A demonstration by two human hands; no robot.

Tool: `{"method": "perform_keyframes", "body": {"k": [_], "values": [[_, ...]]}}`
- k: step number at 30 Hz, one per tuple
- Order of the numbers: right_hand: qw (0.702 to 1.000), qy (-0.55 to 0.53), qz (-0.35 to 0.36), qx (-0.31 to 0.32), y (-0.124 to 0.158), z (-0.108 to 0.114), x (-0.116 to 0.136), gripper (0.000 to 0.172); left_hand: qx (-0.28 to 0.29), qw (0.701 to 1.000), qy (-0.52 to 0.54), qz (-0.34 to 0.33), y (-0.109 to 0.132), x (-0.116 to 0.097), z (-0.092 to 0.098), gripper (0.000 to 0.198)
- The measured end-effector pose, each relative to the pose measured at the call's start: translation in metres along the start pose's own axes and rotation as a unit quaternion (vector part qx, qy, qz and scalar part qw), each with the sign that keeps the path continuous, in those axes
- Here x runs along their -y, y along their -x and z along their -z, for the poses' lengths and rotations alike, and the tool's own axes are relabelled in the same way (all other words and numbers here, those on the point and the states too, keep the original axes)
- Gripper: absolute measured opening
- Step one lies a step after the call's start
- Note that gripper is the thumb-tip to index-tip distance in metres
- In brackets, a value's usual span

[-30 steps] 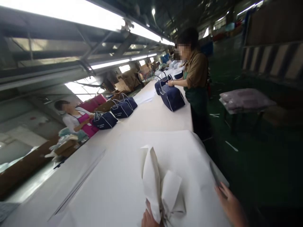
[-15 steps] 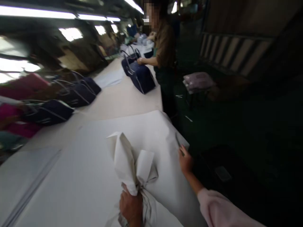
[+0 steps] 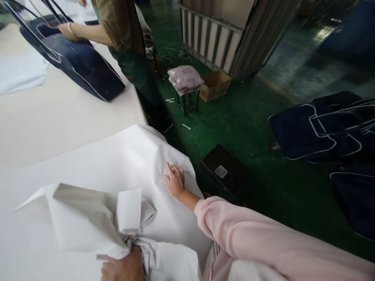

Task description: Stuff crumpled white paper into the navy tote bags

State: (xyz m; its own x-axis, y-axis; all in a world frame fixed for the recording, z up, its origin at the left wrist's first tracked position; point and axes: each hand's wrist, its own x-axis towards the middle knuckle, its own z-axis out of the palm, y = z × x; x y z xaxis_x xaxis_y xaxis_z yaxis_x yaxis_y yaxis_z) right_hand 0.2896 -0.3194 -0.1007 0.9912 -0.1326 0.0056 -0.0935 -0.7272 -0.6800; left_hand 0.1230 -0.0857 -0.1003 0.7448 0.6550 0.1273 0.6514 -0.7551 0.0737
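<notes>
A bunched white sheet (image 3: 84, 218) with a knotted or gathered middle rises at the lower left. My left hand (image 3: 124, 267) is closed around its gathered part, at the bottom edge of the view. My right hand (image 3: 175, 180) lies on the white sheet covering (image 3: 140, 152) the table's right corner, its fingers spread and the index finger stretched forward. Nothing shows in its grasp. A pink sleeve (image 3: 249, 234) covers my right arm.
A person in a brown top (image 3: 123, 23) holds a navy bag (image 3: 84, 66) on the table (image 3: 117, 111). On the green floor are a stool with a pink package (image 3: 186, 78), a cardboard box (image 3: 215, 86), a black case (image 3: 224, 168) and navy bags (image 3: 304, 132).
The view has swung right, bringing the navy bags on the floor into sight. The gathered sheet now leans left in my left hand. My right hand has flattened onto the sheet.
</notes>
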Motion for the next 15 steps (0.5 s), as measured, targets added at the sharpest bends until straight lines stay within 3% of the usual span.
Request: {"method": "perform_keyframes", "body": {"k": [7, 15], "values": [[0.997, 0.011, 0.071, -0.007, -0.005, -0.005, -0.003, 0.047, -0.051, 0.998, -0.046, -0.017, 0.001, 0.006, -0.010, 0.092], [0.992, 0.014, 0.117, -0.044, 0.006, -0.016, -0.003, 0.048, 0.000, 0.999, -0.043, 0.018, -0.002, 0.000, 0.000, 0.077]]}}
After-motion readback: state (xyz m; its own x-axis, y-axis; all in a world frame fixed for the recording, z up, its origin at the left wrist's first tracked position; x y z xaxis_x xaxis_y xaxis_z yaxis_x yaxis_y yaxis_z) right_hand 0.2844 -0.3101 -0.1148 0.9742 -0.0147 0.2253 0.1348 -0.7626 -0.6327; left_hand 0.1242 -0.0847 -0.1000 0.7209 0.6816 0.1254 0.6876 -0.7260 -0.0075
